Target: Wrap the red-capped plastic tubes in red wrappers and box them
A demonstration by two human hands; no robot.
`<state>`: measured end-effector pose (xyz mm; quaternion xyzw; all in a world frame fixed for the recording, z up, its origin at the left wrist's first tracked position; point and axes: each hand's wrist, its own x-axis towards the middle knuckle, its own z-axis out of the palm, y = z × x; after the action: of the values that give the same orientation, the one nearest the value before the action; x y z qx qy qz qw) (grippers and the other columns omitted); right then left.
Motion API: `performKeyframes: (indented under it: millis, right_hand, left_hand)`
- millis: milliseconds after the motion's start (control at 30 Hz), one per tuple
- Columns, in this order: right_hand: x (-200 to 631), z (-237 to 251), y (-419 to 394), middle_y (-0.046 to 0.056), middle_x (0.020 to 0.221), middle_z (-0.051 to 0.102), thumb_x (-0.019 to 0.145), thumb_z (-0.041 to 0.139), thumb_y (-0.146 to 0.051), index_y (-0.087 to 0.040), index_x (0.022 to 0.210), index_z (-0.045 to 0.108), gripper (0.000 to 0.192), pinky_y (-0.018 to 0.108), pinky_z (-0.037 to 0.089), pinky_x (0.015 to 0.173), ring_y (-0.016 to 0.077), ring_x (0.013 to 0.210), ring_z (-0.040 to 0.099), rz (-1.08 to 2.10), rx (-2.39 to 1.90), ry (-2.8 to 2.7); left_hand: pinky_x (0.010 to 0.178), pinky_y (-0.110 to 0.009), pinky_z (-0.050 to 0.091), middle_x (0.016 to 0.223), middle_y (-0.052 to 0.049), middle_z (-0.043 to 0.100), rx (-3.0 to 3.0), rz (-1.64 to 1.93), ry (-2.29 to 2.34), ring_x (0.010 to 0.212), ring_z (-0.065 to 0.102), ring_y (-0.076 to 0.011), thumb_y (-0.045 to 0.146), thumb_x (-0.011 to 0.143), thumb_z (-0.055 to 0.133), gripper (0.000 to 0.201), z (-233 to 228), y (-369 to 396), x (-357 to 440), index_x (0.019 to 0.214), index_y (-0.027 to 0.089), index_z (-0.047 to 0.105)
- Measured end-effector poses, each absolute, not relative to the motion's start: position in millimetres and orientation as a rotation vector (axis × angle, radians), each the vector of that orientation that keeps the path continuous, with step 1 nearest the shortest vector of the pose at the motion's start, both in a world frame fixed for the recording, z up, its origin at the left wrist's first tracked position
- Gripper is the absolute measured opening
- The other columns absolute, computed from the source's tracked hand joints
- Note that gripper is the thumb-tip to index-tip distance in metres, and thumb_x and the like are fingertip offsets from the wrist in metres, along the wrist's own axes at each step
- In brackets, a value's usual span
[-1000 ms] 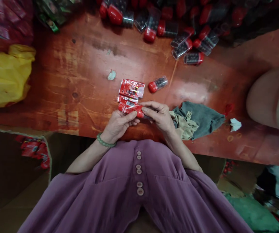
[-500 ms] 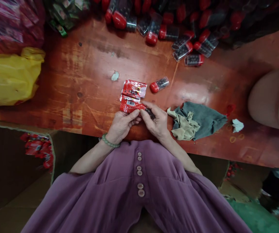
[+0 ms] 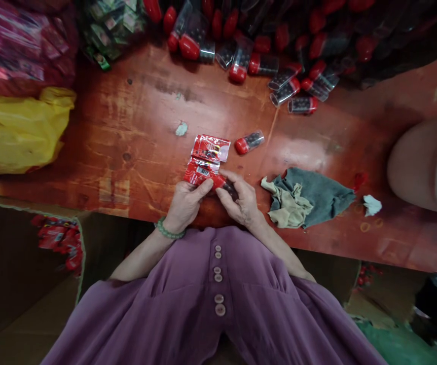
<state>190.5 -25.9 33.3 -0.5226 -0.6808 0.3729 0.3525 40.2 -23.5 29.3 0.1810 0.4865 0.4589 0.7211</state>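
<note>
My left hand (image 3: pixel 184 203) pinches a red printed wrapper (image 3: pixel 197 175) at the near edge of the red wooden table (image 3: pixel 127 132). My right hand (image 3: pixel 239 200) grips a small clear tube with a red cap (image 3: pixel 224 185), its capped end at the wrapper's mouth. Both hands meet over the tube. A second flat red wrapper (image 3: pixel 211 148) lies just beyond the hands. One loose red-capped tube of dark beads (image 3: pixel 249 142) lies on its side to the right of that wrapper.
A heap of red-capped tubes (image 3: pixel 264 56) fills the far edge. A yellow plastic bag (image 3: pixel 16 129) sits at the left. A grey and beige cloth (image 3: pixel 304 197) lies right of my hands. Another person's arm (image 3: pixel 416 162) rests at the right. Red packets (image 3: pixel 59 238) lie in a carton below left.
My hands drew slightly closer to the table's near edge and the tube's capped end sits further into the wrapper. The view tilted, so the table's things sit lower in frame.
</note>
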Motion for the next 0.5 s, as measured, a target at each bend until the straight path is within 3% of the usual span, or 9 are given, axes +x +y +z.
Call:
performKeyframes:
  millis: [300,500]
  right_hand:
    - [190,30,-28,0.002,0.090,0.068,0.089,0.057,-0.029,-0.021,0.118,0.053,0.030,0.028,0.055,0.066,0.0125,0.068,0.062,1.036,-1.342,-1.698]
    - [188,29,-25,-0.001,0.083,0.064,0.087,0.058,-0.029,-0.023,0.122,0.048,0.036,0.028,0.052,0.061,0.0117,0.062,0.058,1.082,-1.351,-1.666]
  left_hand:
    - [0.086,-0.030,0.055,0.084,-0.001,0.077,0.480,1.038,1.094,0.078,0.070,-0.0145,0.041,0.070,0.081,0.022,30,-22,42,0.079,0.021,0.076]
    - [0.085,-0.031,0.055,0.083,-0.001,0.076,0.515,1.012,1.082,0.078,0.070,-0.0158,0.041,0.069,0.081,0.022,33,-14,39,0.077,0.021,0.076]
